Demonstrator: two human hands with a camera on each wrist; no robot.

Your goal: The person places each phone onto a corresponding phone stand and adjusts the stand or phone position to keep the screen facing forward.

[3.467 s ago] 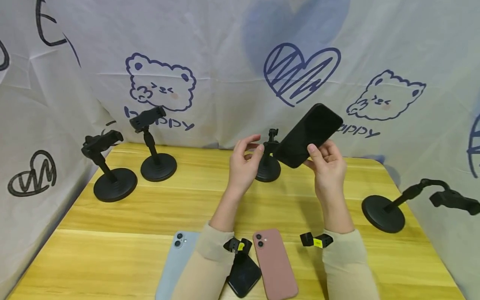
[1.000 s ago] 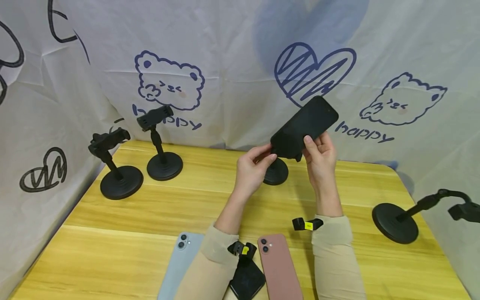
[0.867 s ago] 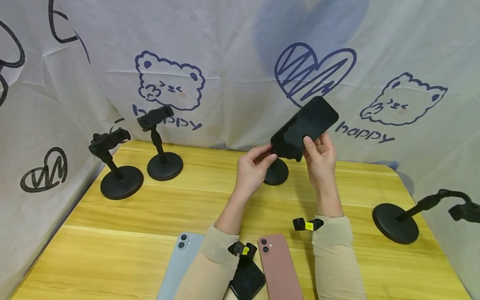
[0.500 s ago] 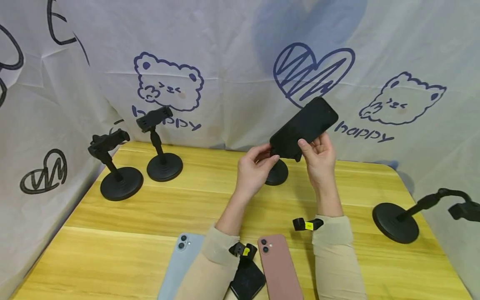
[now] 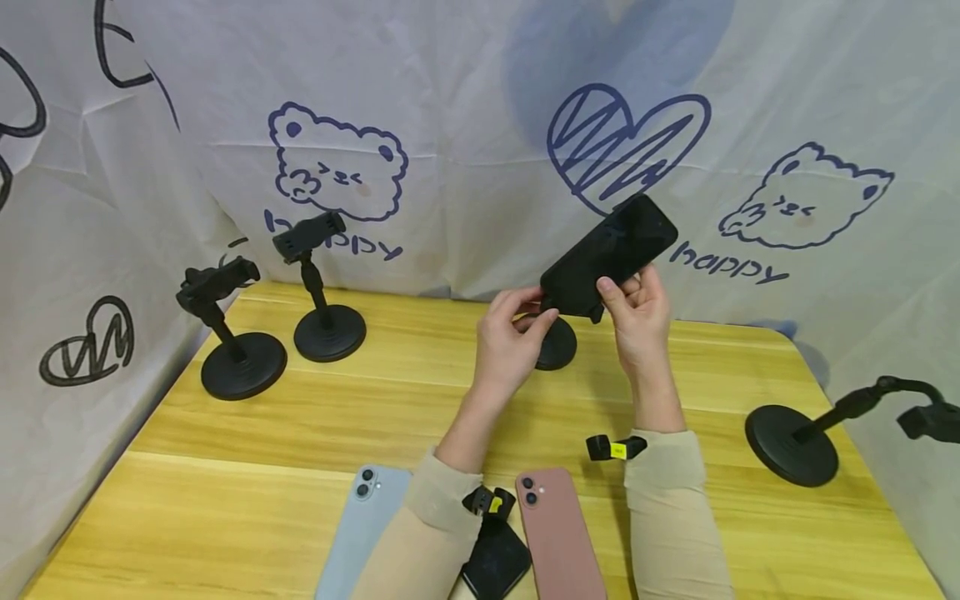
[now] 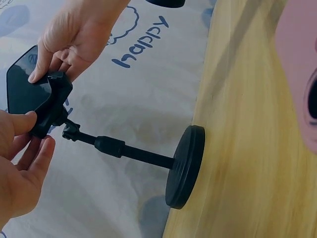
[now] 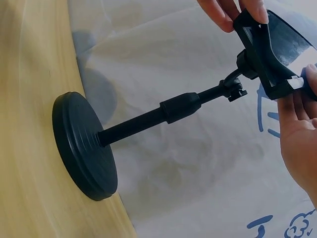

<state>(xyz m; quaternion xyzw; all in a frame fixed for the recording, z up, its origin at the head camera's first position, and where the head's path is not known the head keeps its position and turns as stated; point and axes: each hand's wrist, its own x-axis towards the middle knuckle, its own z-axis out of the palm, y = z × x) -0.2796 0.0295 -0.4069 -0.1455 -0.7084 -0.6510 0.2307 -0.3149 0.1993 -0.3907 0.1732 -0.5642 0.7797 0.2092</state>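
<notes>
Pinching the clamp (image 6: 47, 106) with the left hand (image 5: 510, 337) and the slick, rigid, breakable phone (image 5: 609, 252) by its edges with the right hand (image 5: 637, 321), both hands meet above the stand (image 6: 183, 166).

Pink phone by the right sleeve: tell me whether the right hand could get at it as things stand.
Probably not at once: the right hand grips the black phone at the stand's clamp. The pink phone itself lies uncovered on the table.

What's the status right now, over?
Left hand pinches the stand's clamp. Right hand holds the black phone seated in that clamp. Stand base on the table. Nothing blocking.
</notes>
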